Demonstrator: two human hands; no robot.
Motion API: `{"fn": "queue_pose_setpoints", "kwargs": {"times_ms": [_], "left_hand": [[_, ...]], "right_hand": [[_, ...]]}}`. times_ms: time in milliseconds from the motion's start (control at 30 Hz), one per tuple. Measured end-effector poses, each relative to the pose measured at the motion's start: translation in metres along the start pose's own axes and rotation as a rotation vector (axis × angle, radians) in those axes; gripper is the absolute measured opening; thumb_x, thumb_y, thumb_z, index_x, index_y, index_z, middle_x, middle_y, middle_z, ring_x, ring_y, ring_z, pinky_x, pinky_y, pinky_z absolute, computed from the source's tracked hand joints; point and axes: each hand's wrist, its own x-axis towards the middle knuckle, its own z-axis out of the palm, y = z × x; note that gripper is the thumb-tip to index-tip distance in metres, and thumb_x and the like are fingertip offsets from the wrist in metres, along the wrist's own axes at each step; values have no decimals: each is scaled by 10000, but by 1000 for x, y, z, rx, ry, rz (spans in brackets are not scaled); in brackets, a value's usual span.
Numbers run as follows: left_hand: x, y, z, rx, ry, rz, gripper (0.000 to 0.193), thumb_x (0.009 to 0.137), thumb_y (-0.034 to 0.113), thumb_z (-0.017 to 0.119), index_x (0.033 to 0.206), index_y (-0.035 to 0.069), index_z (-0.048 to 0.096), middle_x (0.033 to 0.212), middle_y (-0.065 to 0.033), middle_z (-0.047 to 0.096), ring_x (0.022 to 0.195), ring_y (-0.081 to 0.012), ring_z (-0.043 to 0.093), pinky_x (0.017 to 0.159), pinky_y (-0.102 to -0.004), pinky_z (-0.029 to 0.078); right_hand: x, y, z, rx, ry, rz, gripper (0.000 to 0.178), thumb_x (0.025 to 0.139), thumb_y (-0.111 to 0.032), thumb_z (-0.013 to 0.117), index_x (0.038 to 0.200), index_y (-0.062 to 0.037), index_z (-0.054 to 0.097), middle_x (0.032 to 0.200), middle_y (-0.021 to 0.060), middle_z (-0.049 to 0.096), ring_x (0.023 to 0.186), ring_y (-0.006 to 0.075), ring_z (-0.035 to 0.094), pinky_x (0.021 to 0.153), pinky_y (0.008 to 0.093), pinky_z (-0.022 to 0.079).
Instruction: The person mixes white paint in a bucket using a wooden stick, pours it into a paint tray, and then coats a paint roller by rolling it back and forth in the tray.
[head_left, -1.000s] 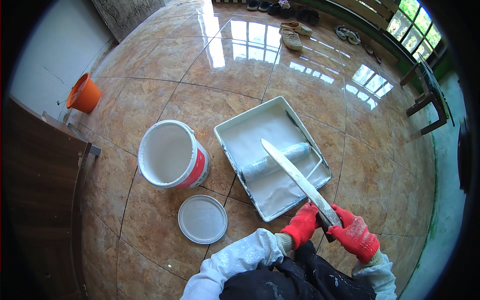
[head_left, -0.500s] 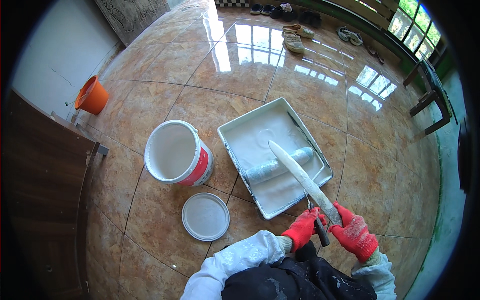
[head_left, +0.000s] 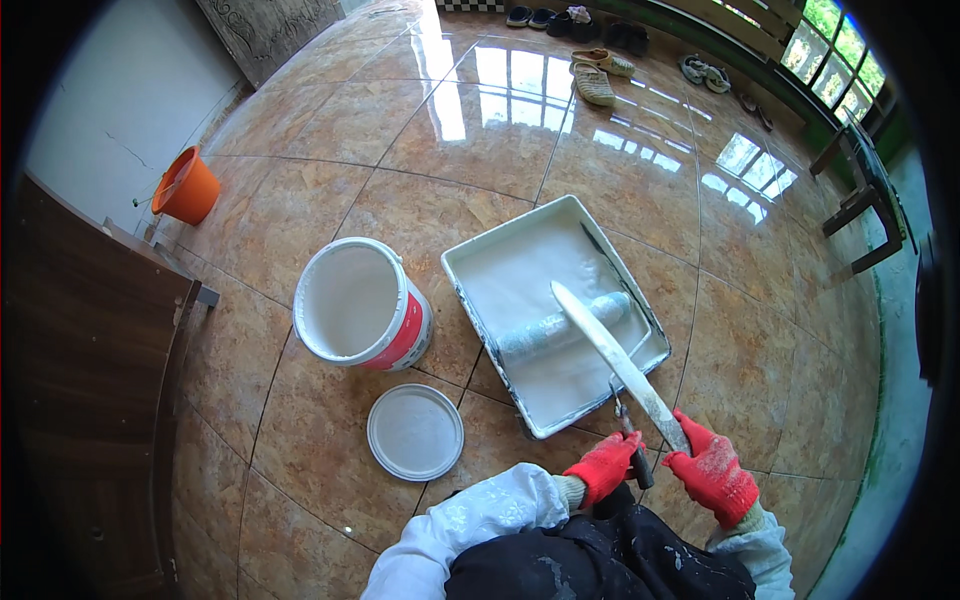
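Note:
A white tray [head_left: 461,283] of white paint lies on the floor before me. In it rests a paint roller [head_left: 530,338], its sleeve wet with paint and lying across the tray. My left hand [head_left: 604,470], in a red glove, is closed round the roller's dark handle [head_left: 642,468] at the near edge. A long flat stick [head_left: 625,372], coated white, slants over the tray and crosses above the roller. Its near end is gripped by my right hand [head_left: 716,472], also red-gloved. Whether the stick's far tip touches the roller or paint, I cannot tell.
Left of the tray stands an open white paint bucket [head_left: 416,318] with a red label. Its round lid [head_left: 415,432] lies nearer me. An orange bucket [head_left: 188,188] is by the left wall, a dark stool [head_left: 862,190] at right, and tan clogs [head_left: 596,84] with other shoes farther back.
The roller sleeve looks whiter and smoother than before. The stick's far tip has shifted slightly right. Both hands keep their grips, and the whole view has moved a little.

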Motion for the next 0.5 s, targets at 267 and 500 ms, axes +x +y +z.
{"fn": "queue_pose_setpoints", "kwargs": {"times_ms": [267,500], "left_hand": [[-13,2,-7,40,-60,-116,516,880,261,637,1286,13,438,1185,-171,553,1053,-300,572,884,-350,480],[-75,31,-35,242,-169,-128,566,978,377,487,1414,46,344,1161,-143,572,1016,-203,589,841,-347,521]], "right_hand": [[13,-5,11,148,-5,81,628,767,-145,661,1356,-55,463,850,138,649,619,167,611,555,317,485],[15,10,18,1,69,-163,645,741,-155,687,1337,-37,470,1048,242,641,983,321,645,816,371,499]]}}
